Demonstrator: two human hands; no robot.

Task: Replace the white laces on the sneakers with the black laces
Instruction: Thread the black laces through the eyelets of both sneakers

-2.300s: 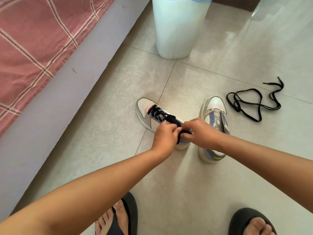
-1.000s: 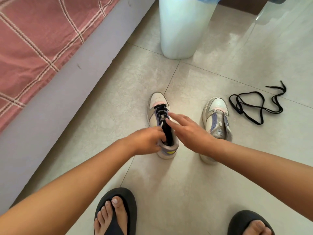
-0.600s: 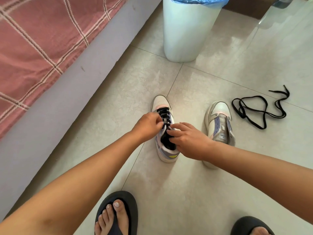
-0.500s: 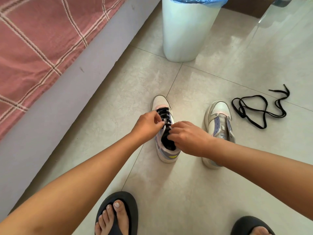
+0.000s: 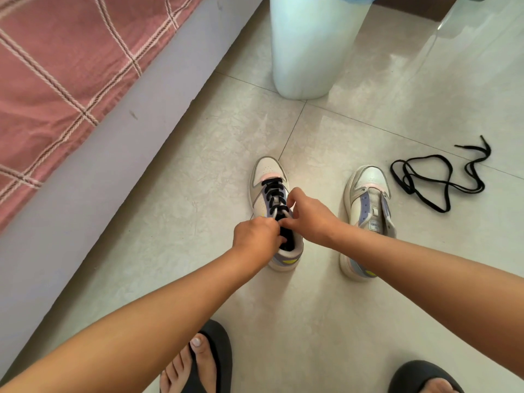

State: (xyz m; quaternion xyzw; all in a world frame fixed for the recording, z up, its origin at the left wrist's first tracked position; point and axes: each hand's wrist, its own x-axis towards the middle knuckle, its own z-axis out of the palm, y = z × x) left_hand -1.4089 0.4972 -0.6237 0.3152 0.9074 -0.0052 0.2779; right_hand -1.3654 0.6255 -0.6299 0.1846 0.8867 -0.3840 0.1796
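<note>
Two white sneakers with lilac and yellow trim stand on the tiled floor, toes pointing away from me. The left sneaker (image 5: 268, 177) has a black lace threaded through its eyelets. My left hand (image 5: 255, 238) and my right hand (image 5: 309, 214) meet over its tongue, fingers curled and pinching the black lace near the top eyelets; the lace ends are hidden under my fingers. The right sneaker (image 5: 368, 194) has no lace. A loose black lace (image 5: 438, 177) lies tangled on the floor to its right.
A white bin (image 5: 309, 46) with a blue liner stands on the floor beyond the sneakers. A bed with a pink checked cover (image 5: 71, 66) and grey base runs along the left. My feet in black sandals (image 5: 209, 361) are at the bottom edge.
The laced sneaker was turned from lying askew to pointing straight away. Both hands shifted from its side to the top of its lacing and closed on the lace.
</note>
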